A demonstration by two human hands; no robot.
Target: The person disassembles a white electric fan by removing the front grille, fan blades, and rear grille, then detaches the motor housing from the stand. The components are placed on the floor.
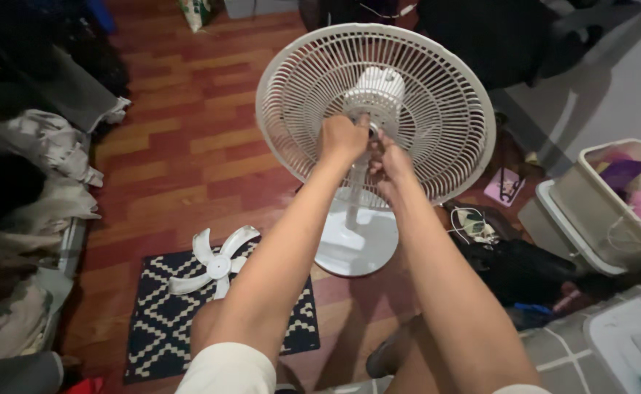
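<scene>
Watching the head cam feed rn. Both hands are up at the centre of the pedestal fan (375, 117), right where the motor shaft pokes through the rear grille (437, 146). Front guard isn't on it and the blade (217, 264) is already off, lying on the black and white patterned mat (160, 328) on the wood floor (182, 146), well apart from the fan's round base (357, 244).

Left hand (341, 137) is curled into a fist right at the hub, looks closed around something small there, prob the ring nut or the shaft tip, but I can't tell exactly what, fingers hide it. Right hand (388, 159) sits just beside and a bit lower, touching the left, fingers bent in toward the same spot. Can't tell if it's actually pinching anything or just steadying.

My read: this is the bit at the hub, the plastic nut that holds the rear grille to the motor housing (379, 91). Next move imo needs 1 hand bracing the grille so it doesn't spin and the other twisting at the hub, small turns, bc the fan stands on a thin pole and will wobble if pushed hard.

Other stuff around: clothes pile (36, 182) on the left, 2 plastic bins (598, 211) on the right, dark bag (510, 263) w/ cables by the base.
</scene>
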